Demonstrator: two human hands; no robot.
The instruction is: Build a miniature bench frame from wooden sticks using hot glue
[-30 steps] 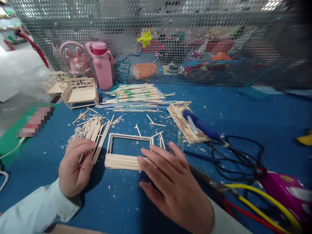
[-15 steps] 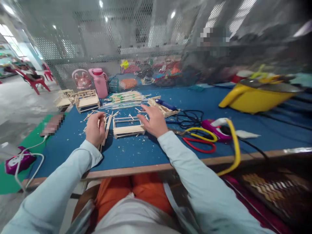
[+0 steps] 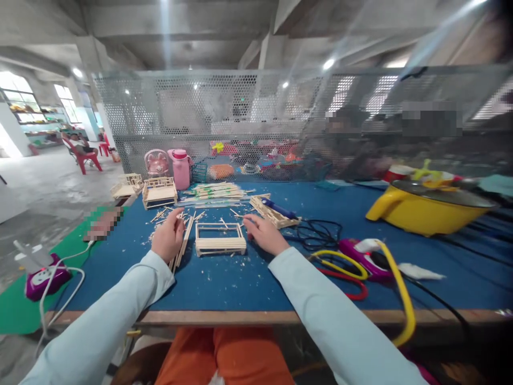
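Observation:
A small frame of pale wooden sticks (image 3: 220, 245) stands on the blue table between my hands. My left hand (image 3: 168, 235) is beside loose sticks (image 3: 185, 243) left of the frame, its fingers curled; whether it grips anything is hidden. To the right of the frame, my right hand (image 3: 264, 233) hovers with thumb and fingers apart and nothing between them. Behind it a blue tool (image 3: 278, 208) lies across another stick piece (image 3: 266, 214). Small stick furniture (image 3: 160, 193) stands at the back left, near a bundle of sticks (image 3: 218, 190).
Scissors with yellow and red handles (image 3: 344, 267), a purple power strip (image 3: 366, 262) and black cable (image 3: 320, 235) lie at right, before a yellow pan (image 3: 428, 208). A pink bottle (image 3: 181, 170) stands by the mesh screen (image 3: 224, 123).
The view has tilted up, so the table and hands sit lower in the picture. My right hand has moved off the stick frame's right end, and its fingers are less spread.

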